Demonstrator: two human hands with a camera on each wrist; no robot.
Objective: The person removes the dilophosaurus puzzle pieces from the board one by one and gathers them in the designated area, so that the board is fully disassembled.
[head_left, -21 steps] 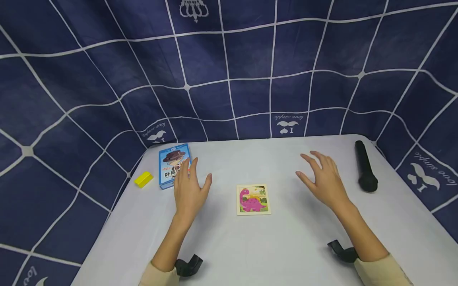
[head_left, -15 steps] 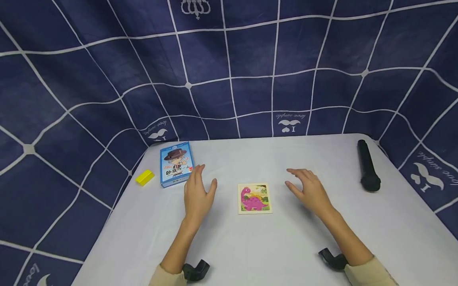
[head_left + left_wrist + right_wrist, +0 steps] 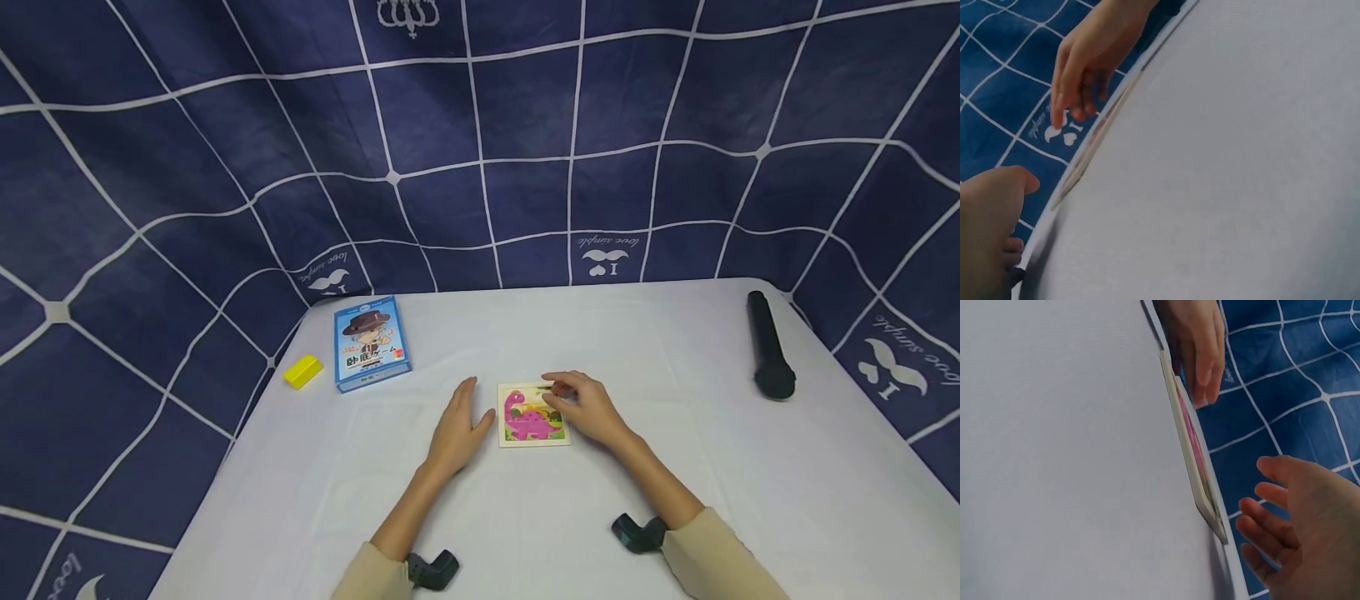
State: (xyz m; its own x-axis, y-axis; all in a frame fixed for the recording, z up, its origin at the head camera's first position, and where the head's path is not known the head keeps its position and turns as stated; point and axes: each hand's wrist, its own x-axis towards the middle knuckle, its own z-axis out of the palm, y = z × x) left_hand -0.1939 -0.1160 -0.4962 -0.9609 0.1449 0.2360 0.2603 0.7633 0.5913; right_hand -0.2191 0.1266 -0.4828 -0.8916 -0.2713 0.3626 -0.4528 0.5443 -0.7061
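A square dinosaur picture puzzle [image 3: 525, 427] with a pale frame lies flat on the white table, between the two hands. My left hand [image 3: 454, 435] is just left of it, with thumb and fingers apart and nothing held. From the right, my right hand [image 3: 596, 412] reaches over the puzzle's upper right corner, its fingers loosely bent. In the right wrist view a gap shows between the right hand [image 3: 1316, 519] and the puzzle's edge [image 3: 1185, 440]. The left wrist view shows the puzzle [image 3: 1099, 142] edge-on, with the right hand [image 3: 1097, 53] beyond it.
A blue card-game box [image 3: 370, 343] lies at the table's back left, beside a small yellow block [image 3: 303, 372]. A black microphone [image 3: 768, 350] lies at the back right. A dark blue checked cloth [image 3: 480, 150] hangs behind and beside the white table [image 3: 525, 533].
Both hands have moved inward to the puzzle: the left hand rightward from near the card box, the right hand leftward and down over the puzzle's corner. The puzzle keeps its place.
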